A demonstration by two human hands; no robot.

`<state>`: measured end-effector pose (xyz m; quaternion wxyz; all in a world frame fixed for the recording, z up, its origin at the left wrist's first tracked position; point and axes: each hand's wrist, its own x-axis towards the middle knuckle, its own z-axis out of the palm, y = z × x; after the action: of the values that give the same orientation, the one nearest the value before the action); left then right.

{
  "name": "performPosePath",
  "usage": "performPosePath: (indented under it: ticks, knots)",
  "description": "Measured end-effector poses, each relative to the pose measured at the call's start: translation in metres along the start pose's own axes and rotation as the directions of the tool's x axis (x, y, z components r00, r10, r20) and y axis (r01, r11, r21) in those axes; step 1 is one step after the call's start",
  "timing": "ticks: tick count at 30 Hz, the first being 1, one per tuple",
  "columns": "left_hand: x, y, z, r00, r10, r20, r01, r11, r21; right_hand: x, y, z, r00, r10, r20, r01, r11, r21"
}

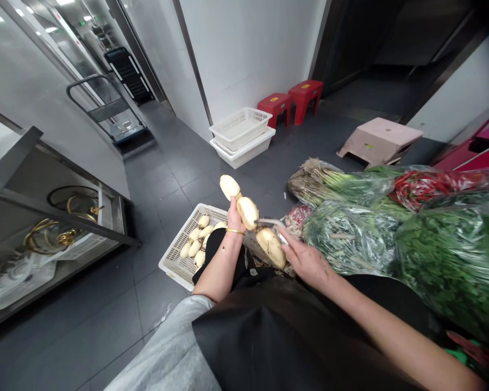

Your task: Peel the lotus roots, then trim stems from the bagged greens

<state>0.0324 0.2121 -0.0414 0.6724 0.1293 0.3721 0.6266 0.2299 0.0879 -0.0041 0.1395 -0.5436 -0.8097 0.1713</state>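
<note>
My left hand (235, 218) is closed around a lotus root (248, 213), a chain of three pale, plump segments with brown marks near the joints. The chain slants from upper left to lower right above my lap. In my right hand (307, 263) is a slim metal peeler (271, 221), its tip at the joint between the middle and lowest segments. Just left of my left forearm, a white plastic basket (173, 258) on the floor holds several shorter lotus root pieces (194, 248). Brown scraps lie partly hidden beneath the lowest segment.
Bagged leafy greens (452, 255), spring onions (338, 182) and red chillies (436, 187) crowd the right side. Ahead are stacked white baskets (242, 133), red stools (305, 100) and a pale pink stool (381, 141). A metal shelf (77, 217) stands left, with a trolley (110, 111) beyond.
</note>
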Motion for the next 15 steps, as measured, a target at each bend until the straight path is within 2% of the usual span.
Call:
performPosePath:
  ticks: [3,8,12,15]
  knots:
    - [-0.003,0.001,0.002,0.996,0.010,0.087,-0.007,1.000,-0.030,0.008,0.003,-0.004,1.000,-0.013,-0.026,0.016,0.996,0.086]
    - [-0.006,0.001,-0.004,0.989,0.046,0.142,-0.040,0.998,-0.044,0.008,0.019,-0.014,0.984,-0.152,0.095,0.138,0.980,0.141]
    - [-0.008,-0.003,-0.005,0.983,0.050,0.177,-0.042,0.998,-0.050,0.041,0.013,-0.036,0.998,-0.063,-0.014,0.064,0.987,0.147]
    - [-0.010,-0.004,-0.003,0.982,0.042,0.184,-0.037,0.999,-0.031,0.052,0.002,-0.034,0.999,-0.050,-0.019,0.052,0.992,0.116]
